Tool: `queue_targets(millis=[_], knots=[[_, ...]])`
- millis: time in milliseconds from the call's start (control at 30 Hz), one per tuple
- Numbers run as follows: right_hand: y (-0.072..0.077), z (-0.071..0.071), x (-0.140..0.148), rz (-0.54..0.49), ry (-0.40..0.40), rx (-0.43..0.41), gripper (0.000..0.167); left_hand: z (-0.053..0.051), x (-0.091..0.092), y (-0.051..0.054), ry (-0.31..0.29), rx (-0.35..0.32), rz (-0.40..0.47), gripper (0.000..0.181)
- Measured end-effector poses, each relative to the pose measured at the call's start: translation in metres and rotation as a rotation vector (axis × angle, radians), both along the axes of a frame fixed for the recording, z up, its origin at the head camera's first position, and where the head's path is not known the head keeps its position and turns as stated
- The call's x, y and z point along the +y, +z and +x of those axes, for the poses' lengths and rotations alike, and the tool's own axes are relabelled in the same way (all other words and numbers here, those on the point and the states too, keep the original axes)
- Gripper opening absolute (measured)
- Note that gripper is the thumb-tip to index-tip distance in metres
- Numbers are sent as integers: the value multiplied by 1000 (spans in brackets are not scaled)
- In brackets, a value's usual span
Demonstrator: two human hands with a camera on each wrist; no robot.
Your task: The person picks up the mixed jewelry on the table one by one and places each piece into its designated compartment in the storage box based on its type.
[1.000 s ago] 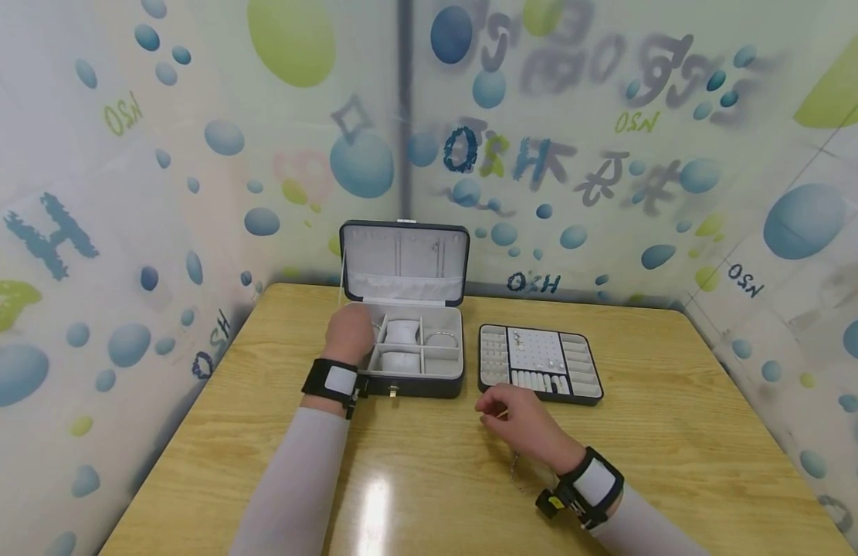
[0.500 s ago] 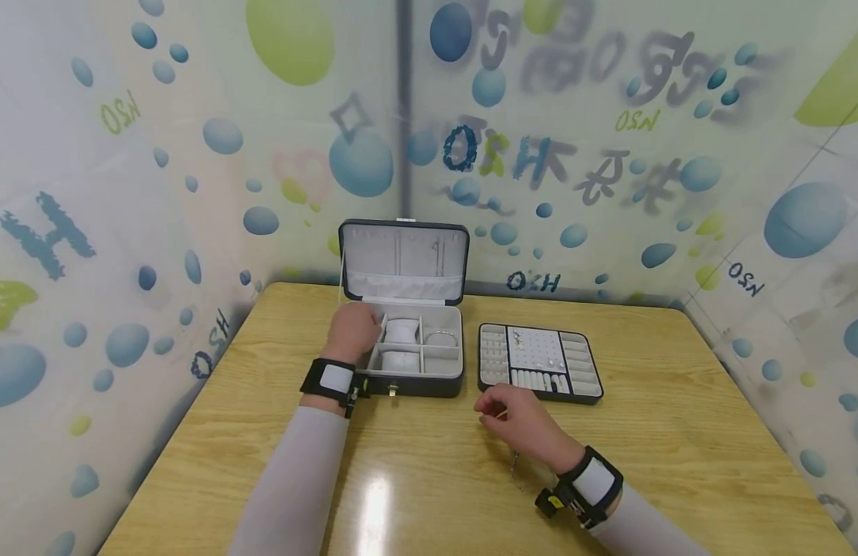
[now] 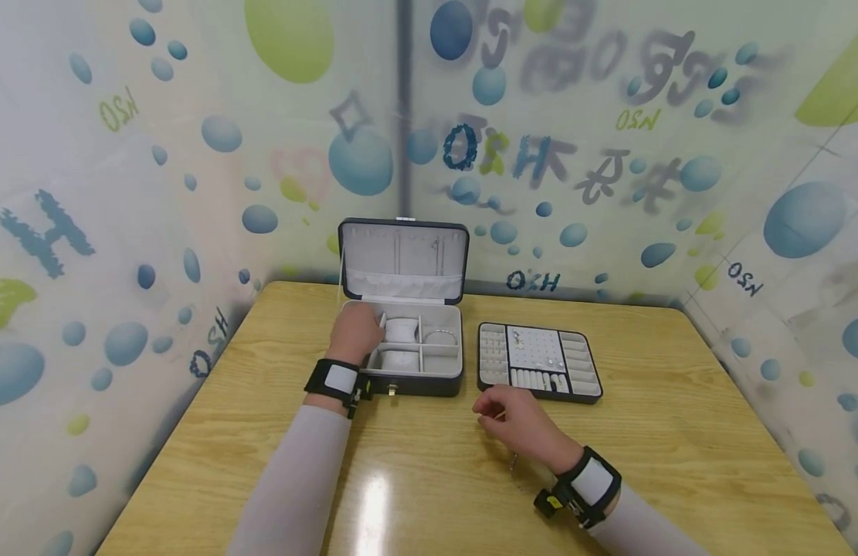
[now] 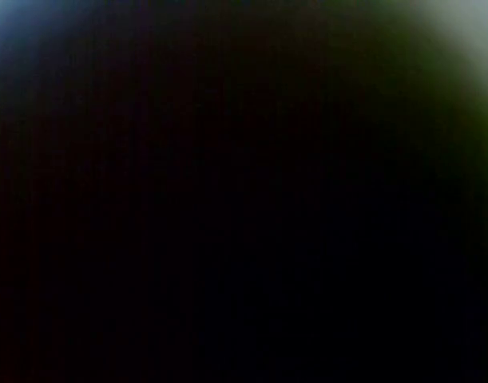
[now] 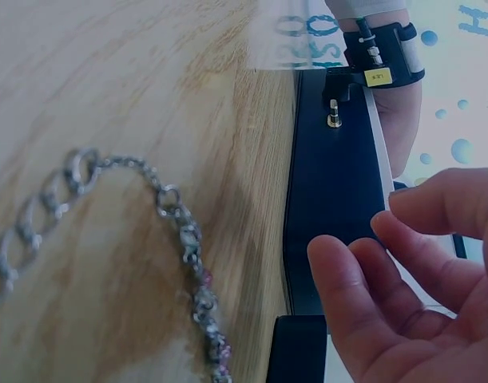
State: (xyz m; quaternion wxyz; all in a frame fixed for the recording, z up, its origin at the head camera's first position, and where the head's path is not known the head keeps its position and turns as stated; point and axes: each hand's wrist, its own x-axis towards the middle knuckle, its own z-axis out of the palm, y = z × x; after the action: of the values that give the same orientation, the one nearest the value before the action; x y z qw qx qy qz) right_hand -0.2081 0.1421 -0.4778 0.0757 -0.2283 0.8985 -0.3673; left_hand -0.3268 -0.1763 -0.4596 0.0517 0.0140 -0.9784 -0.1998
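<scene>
My left hand (image 3: 355,332) reaches into the left compartments of a black jewelry box (image 3: 429,386) with a raised lid. Its fingers are mostly hidden, so I cannot tell what they hold; the left wrist view is nearly black. White cushions (image 3: 401,330) fill the middle compartments, and a silver bangle (image 3: 440,333) lies at the back right. My right hand (image 3: 519,421) is held over the table before a jewelry tray (image 3: 574,398). In the right wrist view its fingers are loosely curled around nothing. Below that wrist is a silver chain with pink stones (image 5: 204,303).
The lid (image 3: 405,255) stands upright with necklaces (image 3: 439,256) hanging inside. Earrings sit on the tray's pegboard (image 3: 536,350), above ring slots (image 3: 540,381). A wooden table (image 3: 415,471) supports everything. Patterned walls (image 3: 574,154) rise behind it and at both sides.
My left hand has shifted slightly rightward inside the box, toward the middle cushions. The right hand has stayed nearly still, and the box and tray stand where they were.
</scene>
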Motion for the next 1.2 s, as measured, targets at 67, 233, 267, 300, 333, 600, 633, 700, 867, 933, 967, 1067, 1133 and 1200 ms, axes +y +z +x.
queue_targets(millis=[67, 233, 267, 300, 333, 600, 633, 700, 867, 933, 967, 1067, 1133, 1200], knots=[[0, 0, 0, -2, 0, -2, 9, 0, 0, -1, -4, 6, 0, 51], [-1, 0, 1, -3, 1, -3, 9, -1, 0, -2, -9, 9, -5, 48], [-1, 0, 1, -3, 1, -4, 9, -1, 0, -2, -10, 12, -6, 47], [-1, 0, 1, -4, 2, -4, 9, -2, 1, -3, -10, 15, -9, 47], [-1, 0, 0, -3, 3, -4, 9, -3, 1, -3, -10, 19, -12, 46], [-1, 1, -1, -15, 5, -9, 8, -6, 2, -8, 9, 41, -21, 40], [-1, 1, -1, -16, 5, -10, 8, -7, 2, -9, 13, 40, -18, 39], [-2, 1, -1, -19, 5, -14, 9, -7, 2, -9, 18, 37, -17, 36], [-4, 0, -2, -18, 6, -24, 8, -7, 2, -11, 22, 35, -18, 28], [-4, 0, -2, -17, 7, -25, 8, -7, 2, -12, 22, 30, -19, 28], [-4, 0, -1, -18, 8, -26, 8, -7, 2, -12, 21, 26, -19, 29], [-3, 0, 0, -18, 7, -24, 9, -7, 2, -12, 9, 26, -27, 35], [-1, -1, 3, -22, 5, -25, 9, -6, 3, -11, -2, 34, -32, 39], [1, -2, 6, -25, 0, -14, 10, -5, 3, -9, -12, 42, -32, 41]])
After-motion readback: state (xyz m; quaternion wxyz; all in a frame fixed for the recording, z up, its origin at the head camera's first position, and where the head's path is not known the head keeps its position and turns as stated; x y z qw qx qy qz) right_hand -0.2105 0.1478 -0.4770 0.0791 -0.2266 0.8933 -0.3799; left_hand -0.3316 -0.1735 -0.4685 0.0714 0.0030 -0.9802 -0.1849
